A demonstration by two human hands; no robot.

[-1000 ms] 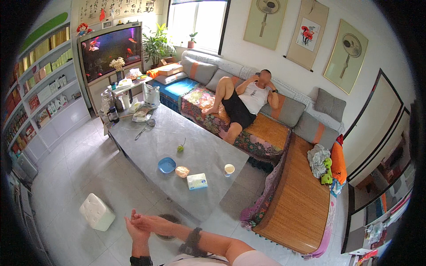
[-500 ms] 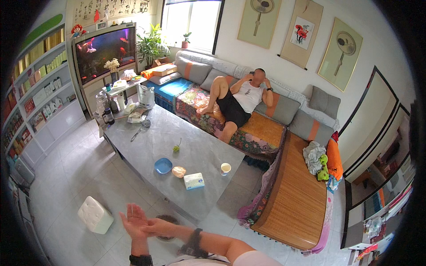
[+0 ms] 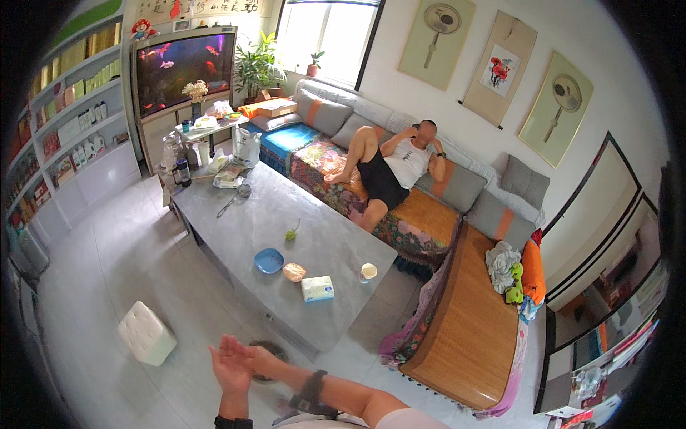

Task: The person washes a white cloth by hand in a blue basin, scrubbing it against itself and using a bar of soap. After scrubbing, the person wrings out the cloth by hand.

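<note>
In front of me, below the table's near edge, my left hand (image 3: 231, 363) is held palm up with its fingers stretched out. My right hand (image 3: 263, 360) lies across it and touches it; its fingertips overlap the left fingers and are hard to make out. I see no object between the two hands. Each wrist wears a dark band. Closest to them are the corner of a grey table (image 3: 314, 325) and a dark round object (image 3: 275, 350) on the floor, partly covered by my right hand.
On the table are a blue bowl (image 3: 269, 261), a round wrapped item (image 3: 294, 272), a tissue pack (image 3: 317, 289), a paper cup (image 3: 368, 272), a green sprig (image 3: 291, 234) and a strainer (image 3: 244, 191). A white stool (image 3: 146, 333) stands left; a person (image 3: 409, 163) reclines on the sofa (image 3: 457, 314).
My right hand has slid from the base of my left palm toward its fingers. The view has shifted slightly. The person on the sofa stays in place.
</note>
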